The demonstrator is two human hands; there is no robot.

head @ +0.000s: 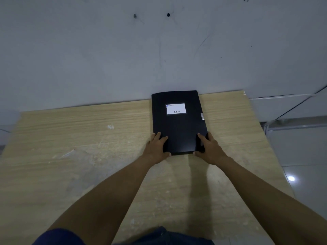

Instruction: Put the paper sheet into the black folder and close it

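The black folder [178, 126] lies shut and flat on the wooden table [88, 147], its far end near the wall. A white label sits on its cover. My left hand [156, 147] grips the folder's near left corner, fingers on top. My right hand [209, 149] grips the near right corner the same way. No paper sheet shows anywhere in view.
A grey wall [159, 50] rises right behind the table's far edge. The table's right edge [265, 138] drops to a tiled floor [300, 174]. Scuffs and white marks dot the table's left half.
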